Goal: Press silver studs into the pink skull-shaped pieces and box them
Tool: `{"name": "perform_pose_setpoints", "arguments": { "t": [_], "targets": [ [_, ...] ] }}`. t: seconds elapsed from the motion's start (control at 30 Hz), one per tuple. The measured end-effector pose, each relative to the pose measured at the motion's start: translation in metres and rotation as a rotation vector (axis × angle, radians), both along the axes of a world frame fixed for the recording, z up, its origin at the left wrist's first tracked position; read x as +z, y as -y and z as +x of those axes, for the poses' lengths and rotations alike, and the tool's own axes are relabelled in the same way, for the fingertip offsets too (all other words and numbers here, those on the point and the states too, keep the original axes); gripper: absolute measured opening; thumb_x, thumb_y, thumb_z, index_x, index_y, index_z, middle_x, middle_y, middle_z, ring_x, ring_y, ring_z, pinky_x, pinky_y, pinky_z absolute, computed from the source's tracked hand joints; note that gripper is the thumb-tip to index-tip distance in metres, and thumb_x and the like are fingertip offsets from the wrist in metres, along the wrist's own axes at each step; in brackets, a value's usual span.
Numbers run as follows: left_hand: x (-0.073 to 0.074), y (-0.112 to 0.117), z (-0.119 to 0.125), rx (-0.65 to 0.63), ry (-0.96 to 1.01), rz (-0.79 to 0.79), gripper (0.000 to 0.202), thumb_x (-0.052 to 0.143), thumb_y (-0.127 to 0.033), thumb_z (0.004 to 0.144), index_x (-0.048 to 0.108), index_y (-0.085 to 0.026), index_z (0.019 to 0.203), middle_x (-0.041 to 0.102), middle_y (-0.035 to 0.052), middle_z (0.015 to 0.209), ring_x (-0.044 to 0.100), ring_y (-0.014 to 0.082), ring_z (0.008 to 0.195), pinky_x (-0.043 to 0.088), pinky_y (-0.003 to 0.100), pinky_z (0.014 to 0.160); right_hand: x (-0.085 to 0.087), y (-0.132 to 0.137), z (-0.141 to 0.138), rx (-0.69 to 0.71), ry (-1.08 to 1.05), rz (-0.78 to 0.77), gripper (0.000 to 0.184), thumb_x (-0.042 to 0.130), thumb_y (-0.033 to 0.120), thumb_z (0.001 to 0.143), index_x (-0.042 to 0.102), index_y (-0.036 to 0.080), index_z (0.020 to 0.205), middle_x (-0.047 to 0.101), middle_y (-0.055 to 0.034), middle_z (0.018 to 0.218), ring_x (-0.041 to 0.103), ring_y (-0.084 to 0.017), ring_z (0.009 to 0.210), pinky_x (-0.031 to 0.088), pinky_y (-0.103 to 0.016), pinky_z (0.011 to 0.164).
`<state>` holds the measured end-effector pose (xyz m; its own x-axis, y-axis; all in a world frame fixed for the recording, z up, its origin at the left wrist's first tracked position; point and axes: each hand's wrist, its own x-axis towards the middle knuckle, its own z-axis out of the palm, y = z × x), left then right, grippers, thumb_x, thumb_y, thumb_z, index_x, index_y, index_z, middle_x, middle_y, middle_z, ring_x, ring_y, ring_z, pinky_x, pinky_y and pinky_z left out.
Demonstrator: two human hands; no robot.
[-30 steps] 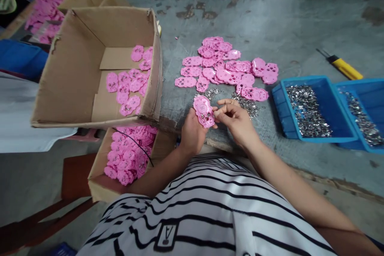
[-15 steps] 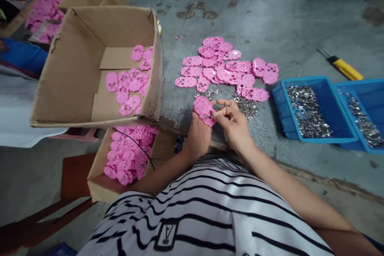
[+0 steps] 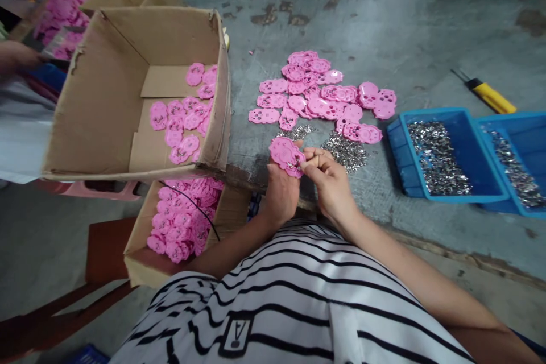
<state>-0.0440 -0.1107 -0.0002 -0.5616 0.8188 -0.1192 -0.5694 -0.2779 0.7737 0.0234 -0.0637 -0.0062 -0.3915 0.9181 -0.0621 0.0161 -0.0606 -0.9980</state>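
In my left hand (image 3: 282, 196) is a pink plastic plate (image 3: 285, 153) with a wavy outline, held at the table's front edge. The fingers of my right hand (image 3: 333, 182) are pinched at the plate's lower right end, where small metal bits show; what sits between the fingertips is too small to make out. Just beyond my hands lie two small heaps of metal pieces, a thin one (image 3: 298, 132) and a thicker one (image 3: 347, 152). Behind them spreads a pile of similar pink plates (image 3: 322, 103).
An open cardboard box (image 3: 115, 40) with several pink plates stands on the left. Below it a lower box (image 3: 140, 264) is filled with more. Blue bins (image 3: 490, 185) of metal pieces and a yellow-handled tool (image 3: 492, 96) lie right. Another person's hand (image 3: 19, 57) shows far left.
The pink plate has shifted slightly left in my left hand, and my right fingers have followed and curled closer together. At far left, another person's hand has come into view.
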Motion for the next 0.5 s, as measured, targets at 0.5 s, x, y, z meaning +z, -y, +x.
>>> {"name": "perform_pose_setpoints", "arguments": {
  "t": [0.5],
  "targets": [
    [-0.0077, 0.0017, 0.0053, 0.07, 0.015, 0.028, 0.066, 0.057, -0.076, 0.074, 0.06, -0.026, 0.116, 0.064, 0.0108, 0.12, 0.051, 0.0285, 0.128, 0.05, 0.04, 0.097, 0.0036, 0.0069, -0.0074, -0.073, -0.088, -0.103, 0.021, 0.061, 0.029, 0.071, 0.051, 0.022, 0.055, 0.061, -0.0049, 0.094, 0.056, -0.02, 0.097, 0.042, -0.038, 0.094]
  ]
}}
